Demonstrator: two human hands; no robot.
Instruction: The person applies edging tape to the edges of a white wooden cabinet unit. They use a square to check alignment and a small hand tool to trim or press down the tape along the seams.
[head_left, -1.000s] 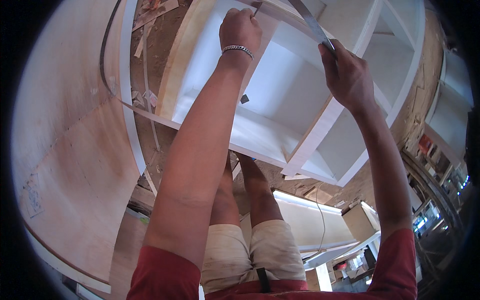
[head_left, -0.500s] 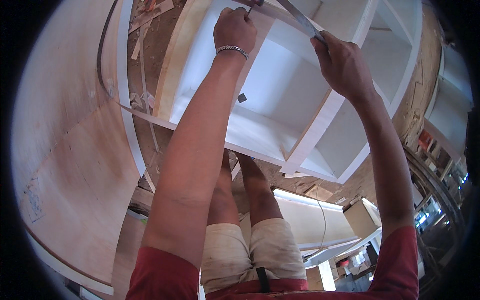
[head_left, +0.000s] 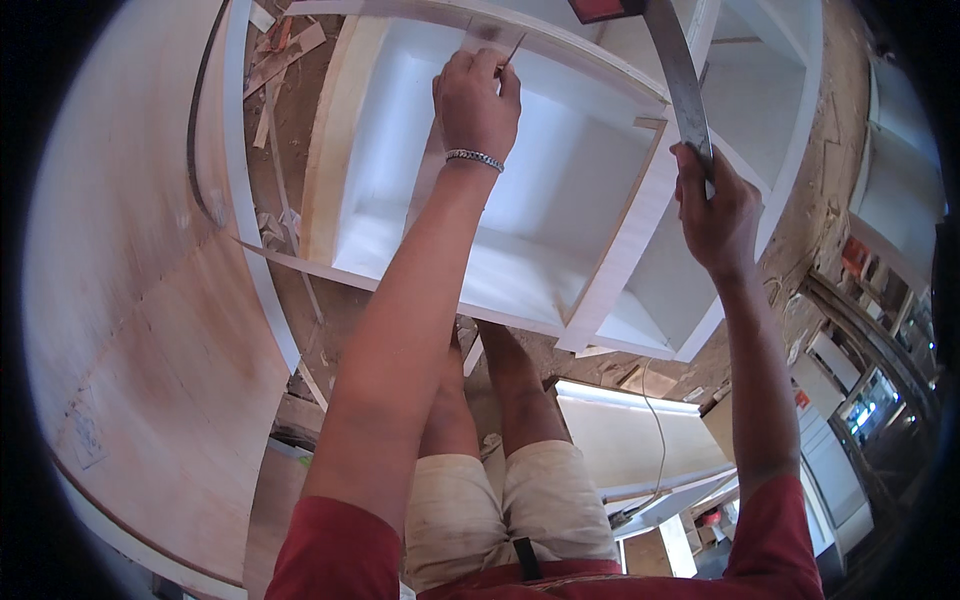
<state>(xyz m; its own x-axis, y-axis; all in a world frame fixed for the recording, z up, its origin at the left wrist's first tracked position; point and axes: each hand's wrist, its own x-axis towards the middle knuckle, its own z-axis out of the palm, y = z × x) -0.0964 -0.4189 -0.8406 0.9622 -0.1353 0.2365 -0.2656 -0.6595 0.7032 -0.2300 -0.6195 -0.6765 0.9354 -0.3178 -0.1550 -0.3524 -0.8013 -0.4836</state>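
My left hand (head_left: pixel 478 105), with a chain bracelet at its wrist, is closed in a pinch on a thin nail (head_left: pixel 516 46) that slants up beyond the fingertips. It is over the far part of a white-lined cabinet frame (head_left: pixel 560 190). A narrow pale wooden strip (head_left: pixel 425 185) runs beneath that hand and forearm across the cabinet opening. To the right, my right hand (head_left: pixel 722 215) grips a hammer (head_left: pixel 680 85) by its long flat metal handle. The hammer's dark head, with a reddish face, is raised at the top edge and partly cut off.
A large curved plywood panel (head_left: pixel 150 300) stands along the left. Wood scraps (head_left: pixel 285 60) lie on the dirt floor beyond it. A pale panel with a cord (head_left: pixel 640 440) is right of my legs. Further cabinet compartments (head_left: pixel 750 100) extend to the right.
My right hand has moved right and down, lifting the hammer head away from the left hand. My left hand has come slightly nearer, still pinching the nail.
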